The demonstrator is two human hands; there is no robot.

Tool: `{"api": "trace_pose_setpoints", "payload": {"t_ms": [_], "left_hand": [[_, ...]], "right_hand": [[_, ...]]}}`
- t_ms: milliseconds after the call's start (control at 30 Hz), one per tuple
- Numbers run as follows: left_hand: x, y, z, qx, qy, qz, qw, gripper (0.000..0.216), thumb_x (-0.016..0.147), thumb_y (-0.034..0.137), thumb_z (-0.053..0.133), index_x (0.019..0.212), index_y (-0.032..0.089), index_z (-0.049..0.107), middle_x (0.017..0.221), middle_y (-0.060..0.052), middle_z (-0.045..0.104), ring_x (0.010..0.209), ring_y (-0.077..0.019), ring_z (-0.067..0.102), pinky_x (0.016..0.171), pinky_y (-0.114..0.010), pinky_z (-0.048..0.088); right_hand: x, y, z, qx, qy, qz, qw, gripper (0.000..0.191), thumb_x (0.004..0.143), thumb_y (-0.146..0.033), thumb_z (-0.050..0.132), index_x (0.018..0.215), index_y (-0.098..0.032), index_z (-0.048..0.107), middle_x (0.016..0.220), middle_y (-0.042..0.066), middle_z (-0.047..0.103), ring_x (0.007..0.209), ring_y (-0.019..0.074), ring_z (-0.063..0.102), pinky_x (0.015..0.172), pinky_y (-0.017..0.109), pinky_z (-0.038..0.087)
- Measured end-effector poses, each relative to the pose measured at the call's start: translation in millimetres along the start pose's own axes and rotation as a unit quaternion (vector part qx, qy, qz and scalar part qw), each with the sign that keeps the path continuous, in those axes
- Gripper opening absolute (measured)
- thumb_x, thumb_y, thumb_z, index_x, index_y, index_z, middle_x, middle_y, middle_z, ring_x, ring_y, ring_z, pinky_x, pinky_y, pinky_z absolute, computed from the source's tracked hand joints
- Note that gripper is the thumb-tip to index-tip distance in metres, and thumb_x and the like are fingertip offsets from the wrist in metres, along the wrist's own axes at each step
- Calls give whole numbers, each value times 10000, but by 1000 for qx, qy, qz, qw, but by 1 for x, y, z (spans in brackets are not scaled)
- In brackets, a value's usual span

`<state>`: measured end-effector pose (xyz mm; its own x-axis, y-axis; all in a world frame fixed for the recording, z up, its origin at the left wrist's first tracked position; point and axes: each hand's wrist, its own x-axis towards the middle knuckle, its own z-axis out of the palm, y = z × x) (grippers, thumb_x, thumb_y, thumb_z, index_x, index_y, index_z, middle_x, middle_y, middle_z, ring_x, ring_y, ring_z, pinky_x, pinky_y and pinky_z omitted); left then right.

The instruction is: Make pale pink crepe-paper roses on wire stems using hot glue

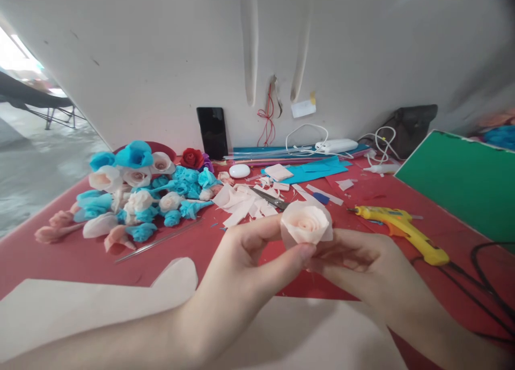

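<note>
A pale pink paper rose [306,223] is held up in front of me over the red table [80,254]. My left hand [245,273] pinches its lower left side with thumb and forefinger. My right hand [362,268] grips the rose from below and to the right, fingers curled under it. Both hands are closed on the flower. A sheet of pale pink paper [72,305] lies under my forearms near the table's front edge.
A heap of blue, white and pink paper flowers [137,198] lies at the left, with a red rose [192,158] behind. Scissors [270,198] and paper scraps sit mid-table. A yellow glue gun [402,228] with a black cord lies right. A green board [462,177] stands far right.
</note>
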<state>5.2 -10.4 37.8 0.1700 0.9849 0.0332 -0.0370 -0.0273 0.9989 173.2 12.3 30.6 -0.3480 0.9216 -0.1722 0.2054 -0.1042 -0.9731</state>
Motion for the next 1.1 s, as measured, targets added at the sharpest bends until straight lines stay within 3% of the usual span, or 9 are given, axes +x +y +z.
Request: {"api": "trace_pose_setpoints", "payload": {"t_ms": [167, 433, 700, 800, 900, 1100], "left_hand": [[0, 2, 2, 9, -28, -30, 999, 163, 825, 304, 631, 726, 176, 617, 861, 6, 725, 920, -193, 658, 788, -224, 513], [0, 3, 4, -8, -55, -9, 998, 82, 844, 240, 603, 793, 182, 633, 878, 17, 703, 945, -183, 649, 820, -210, 505], [2, 4, 3, -2, -49, -2, 999, 95, 824, 238, 634, 759, 170, 652, 882, -4, 716, 945, -201, 648, 801, -215, 511], [1, 4, 3, -24, -55, 11, 998, 62, 824, 203, 638, 807, 198, 698, 880, 21, 722, 934, -172, 648, 803, -184, 501], [0, 4, 3, -64, -75, 40, 994, 200, 864, 153, 582, 918, 275, 731, 881, 65, 724, 884, -103, 638, 817, -125, 475], [1, 2, 1, -32, -47, 80, 995, 321, 895, 119, 523, 950, 349, 740, 700, 103, 683, 670, -42, 550, 678, -48, 443]], "right_hand": [[-1, -1, -2, 8, -20, -32, 999, 203, 718, -271, 686, 919, -271, 721, 895, -24, 694, 803, 134, 640, 773, 224, 511], [-3, -7, -4, 66, -45, -7, 997, 227, 702, -222, 765, 850, -390, 733, 852, -88, 705, 836, 111, 657, 755, 157, 496], [-5, -11, -2, 74, -17, 1, 997, 301, 661, -199, 797, 860, -410, 718, 823, -98, 706, 791, 76, 657, 725, 98, 490], [-2, -4, -4, 74, -34, -23, 996, 248, 697, -264, 778, 893, -404, 720, 855, -90, 706, 801, 73, 658, 728, 89, 502], [3, 5, -7, 64, -63, -60, 994, 209, 752, -377, 729, 960, -370, 719, 906, -54, 705, 841, 103, 665, 756, 132, 533], [4, 10, -10, 66, -89, -42, 993, 108, 767, -389, 711, 848, -328, 746, 838, -36, 710, 803, 125, 677, 713, 144, 554]]}}
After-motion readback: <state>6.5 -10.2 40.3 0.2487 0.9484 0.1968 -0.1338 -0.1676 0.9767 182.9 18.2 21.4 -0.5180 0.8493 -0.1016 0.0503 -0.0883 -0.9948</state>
